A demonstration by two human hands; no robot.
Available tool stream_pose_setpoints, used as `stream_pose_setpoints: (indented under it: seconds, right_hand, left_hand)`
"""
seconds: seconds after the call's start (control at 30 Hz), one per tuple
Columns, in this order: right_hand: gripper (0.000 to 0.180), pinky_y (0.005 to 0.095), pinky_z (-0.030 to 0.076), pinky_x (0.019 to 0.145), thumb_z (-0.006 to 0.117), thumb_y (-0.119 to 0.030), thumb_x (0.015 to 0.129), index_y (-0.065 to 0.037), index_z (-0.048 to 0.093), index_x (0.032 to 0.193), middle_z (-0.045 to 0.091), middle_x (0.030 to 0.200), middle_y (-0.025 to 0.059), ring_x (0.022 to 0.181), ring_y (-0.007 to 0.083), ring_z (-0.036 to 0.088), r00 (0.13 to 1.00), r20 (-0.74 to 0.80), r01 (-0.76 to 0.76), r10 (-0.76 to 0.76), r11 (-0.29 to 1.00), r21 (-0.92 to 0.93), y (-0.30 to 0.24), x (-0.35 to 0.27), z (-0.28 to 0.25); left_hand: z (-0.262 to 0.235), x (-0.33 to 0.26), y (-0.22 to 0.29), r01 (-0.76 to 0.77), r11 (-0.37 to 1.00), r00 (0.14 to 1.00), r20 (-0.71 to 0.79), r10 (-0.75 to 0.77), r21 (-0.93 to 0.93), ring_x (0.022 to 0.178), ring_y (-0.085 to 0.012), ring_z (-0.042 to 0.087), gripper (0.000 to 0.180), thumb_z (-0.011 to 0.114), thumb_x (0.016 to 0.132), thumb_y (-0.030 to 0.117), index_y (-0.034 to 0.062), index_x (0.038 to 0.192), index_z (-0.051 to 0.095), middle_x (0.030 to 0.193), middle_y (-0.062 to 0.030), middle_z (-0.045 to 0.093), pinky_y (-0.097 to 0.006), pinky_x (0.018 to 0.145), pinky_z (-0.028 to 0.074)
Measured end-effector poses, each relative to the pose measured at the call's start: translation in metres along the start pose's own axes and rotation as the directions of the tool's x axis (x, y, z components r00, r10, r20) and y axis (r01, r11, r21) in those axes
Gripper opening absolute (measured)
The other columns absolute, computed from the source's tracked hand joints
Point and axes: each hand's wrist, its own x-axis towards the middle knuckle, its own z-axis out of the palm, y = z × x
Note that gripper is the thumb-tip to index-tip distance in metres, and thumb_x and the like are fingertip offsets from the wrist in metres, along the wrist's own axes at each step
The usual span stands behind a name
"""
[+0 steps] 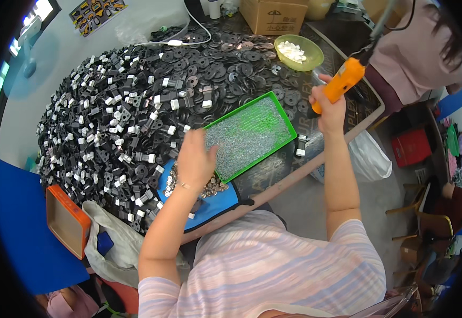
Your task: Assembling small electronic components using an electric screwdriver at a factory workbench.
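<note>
Black plastic parts, some with white caps, lie heaped across the dark counter, too many to count. One green rectangular tray of small screws sits beside the left hand, fingers loosely together. The right hand is clamped on one orange electric screwdriver. One yellow-green bowl stands behind.

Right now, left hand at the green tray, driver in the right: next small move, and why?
Probably pick one screw: the left hand hovers at the green tray edge, over its small screws, while the right hand holds the orange driver raised, away from any part.
</note>
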Motion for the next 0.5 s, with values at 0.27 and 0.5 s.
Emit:
stream_pose_setpoints:
  seconds: [0.27,0.5]
  right_hand:
    - [0.048,0.0200,0.043,0.065,0.071,-0.001,0.074,-0.001,0.048,0.116,0.055,0.080,-0.0009,0.071,0.0068,0.053,0.992,0.011,0.122,-0.127,0.922,-0.368,0.007,-0.012,-0.008]
    - [0.051,0.0219,0.046,0.073,0.075,-0.002,0.071,0.000,0.050,0.115,0.057,0.082,-0.0007,0.076,0.0076,0.055,0.993,0.002,0.108,-0.118,0.903,-0.416,0.002,-0.015,-0.013]
  left_hand:
    - [0.042,-0.037,-0.012,0.370,0.905,0.928,0.132,-0.349,-0.208,0.078,-0.0456,0.059,0.048,0.051,0.089,0.017,-0.0083,0.121,0.028,0.083,-0.0305,0.060,-0.048,0.069,0.047]
    - [0.033,-0.031,-0.034,0.443,0.830,0.896,0.165,-0.411,-0.338,0.089,-0.0422,0.058,0.033,0.045,0.092,0.017,-0.0050,0.116,0.043,0.095,-0.0270,0.060,-0.043,0.077,0.046]
